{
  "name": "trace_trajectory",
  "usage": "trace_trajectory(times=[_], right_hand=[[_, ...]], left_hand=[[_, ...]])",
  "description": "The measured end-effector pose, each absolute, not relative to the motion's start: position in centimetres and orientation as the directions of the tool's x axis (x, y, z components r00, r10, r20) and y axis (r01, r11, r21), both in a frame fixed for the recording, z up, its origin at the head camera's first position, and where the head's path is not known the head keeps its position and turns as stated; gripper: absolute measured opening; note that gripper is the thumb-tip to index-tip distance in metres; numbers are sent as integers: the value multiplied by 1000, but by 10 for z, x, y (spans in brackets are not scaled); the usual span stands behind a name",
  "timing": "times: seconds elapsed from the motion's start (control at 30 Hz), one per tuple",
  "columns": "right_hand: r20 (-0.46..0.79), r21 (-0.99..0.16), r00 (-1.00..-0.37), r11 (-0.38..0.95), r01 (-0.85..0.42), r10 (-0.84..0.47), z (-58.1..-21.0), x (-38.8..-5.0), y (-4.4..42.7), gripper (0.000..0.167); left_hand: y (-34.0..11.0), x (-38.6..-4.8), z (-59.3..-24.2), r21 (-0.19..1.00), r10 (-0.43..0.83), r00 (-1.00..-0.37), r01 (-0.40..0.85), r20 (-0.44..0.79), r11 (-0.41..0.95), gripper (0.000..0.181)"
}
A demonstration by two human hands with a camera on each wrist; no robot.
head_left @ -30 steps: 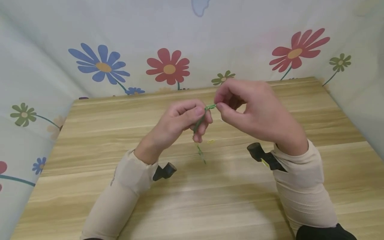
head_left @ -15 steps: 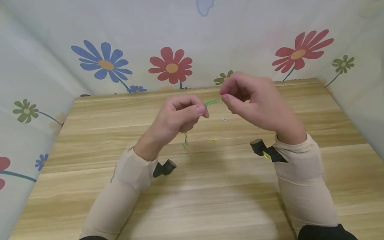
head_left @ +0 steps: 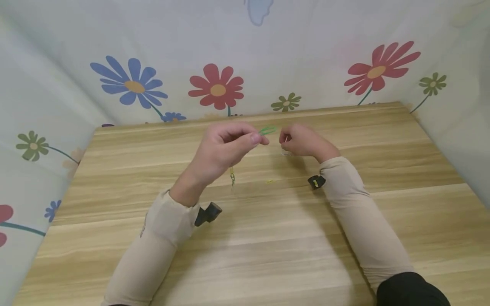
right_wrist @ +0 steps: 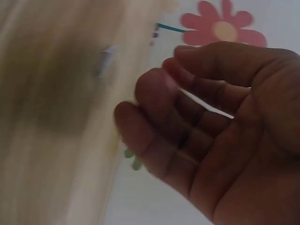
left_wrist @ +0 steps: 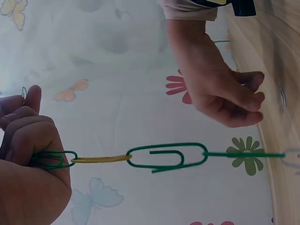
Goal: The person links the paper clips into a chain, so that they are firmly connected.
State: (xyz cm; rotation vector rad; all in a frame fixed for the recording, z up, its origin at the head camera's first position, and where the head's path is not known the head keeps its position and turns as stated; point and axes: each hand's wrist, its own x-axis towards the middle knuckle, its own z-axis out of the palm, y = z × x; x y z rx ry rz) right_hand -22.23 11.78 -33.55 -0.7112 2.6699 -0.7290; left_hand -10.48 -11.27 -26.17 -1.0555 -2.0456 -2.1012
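Note:
My left hand (head_left: pixel 229 146) pinches a green paper clip (head_left: pixel 268 130), which sticks out past the thumb and forefinger. Below the same hand hangs a chain of linked paper clips (head_left: pixel 232 176). The left wrist view shows green clips (left_wrist: pixel 166 156) and a yellow clip (left_wrist: pixel 101 160) in it, with a pale one at the end. Over the table my right hand (head_left: pixel 304 142) has loosely bent fingers and nothing between them. Just under its fingertips lies a white paper clip (head_left: pixel 286 153), blurred in the right wrist view.
A yellow paper clip (head_left: pixel 270 182) lies on the wooden table (head_left: pixel 268 255), nearer to me than the white one. Behind and beside the table hangs a pale curtain (head_left: pixel 314 55) printed with flowers. Each wrist carries a small black camera.
My right hand has let go of the green clip's end and moved down toward the white clip. The left hand stays nearly in place, its chain now hanging straighter.

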Motion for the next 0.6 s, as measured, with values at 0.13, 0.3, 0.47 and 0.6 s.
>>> trace_trajectory(times=[0.13,0.3,0.47,0.6], right_hand=[[-204,-429,-845,821,-376,-494,-349,-225,113,5],[-266,-348,-851,868,-354,-453,-355,-222,109,9],[-307,-354,-834,868,-347,-459,-361,-221,109,7],[-288,-411,-812,831,-375,-509,-360,-223,112,9]], left_hand=[[-112,-103,-260,867,410,-780,494,472,-59,16],[-111,-102,-260,871,419,-782,490,461,-44,15],[-110,-102,-263,857,422,-766,511,486,-59,16],[-112,-103,-263,854,424,-762,517,489,-55,17]])
